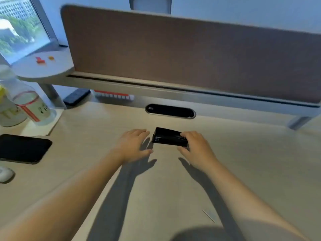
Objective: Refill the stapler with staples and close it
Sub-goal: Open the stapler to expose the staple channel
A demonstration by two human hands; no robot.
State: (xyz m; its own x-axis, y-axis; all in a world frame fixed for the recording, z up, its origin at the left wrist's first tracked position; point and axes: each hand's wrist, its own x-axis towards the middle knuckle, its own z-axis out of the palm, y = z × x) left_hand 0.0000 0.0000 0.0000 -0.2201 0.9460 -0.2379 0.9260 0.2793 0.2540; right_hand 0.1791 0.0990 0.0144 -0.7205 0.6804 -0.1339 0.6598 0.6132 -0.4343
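One view: we have only the head camera, looking forward and down along both forearms to the bench.
Stapler position: the black stapler lies on the bench ahead of us, just in front of the dark oval cable slot, and appears closed.
Long axis: it runs roughly left to right across our view, its left end slightly farther from us than its right.
Right hand: our right hand is on the stapler's right end, fingers over the top and thumb toward the near side; we judge it a light grasp, though motion blur keeps us from saying how firm.
Left hand: our left hand hovers just beside the stapler's left end, fingers spread and released, holding nothing, apart from the stapler by a small gap.
Nearer hand: the right, already touching; the left needs only a short reach rightward.
Coming move: we judge that opening turns on which end carries the hinge, and we cannot tell that from here.
Staples: we see no strip or box of staples that we can identify.
Hidden or unclear: the right end of the stapler is covered by our fingers, and the whole frame is soft.
Bench edge: a black phone and cups sit well apart at the left.
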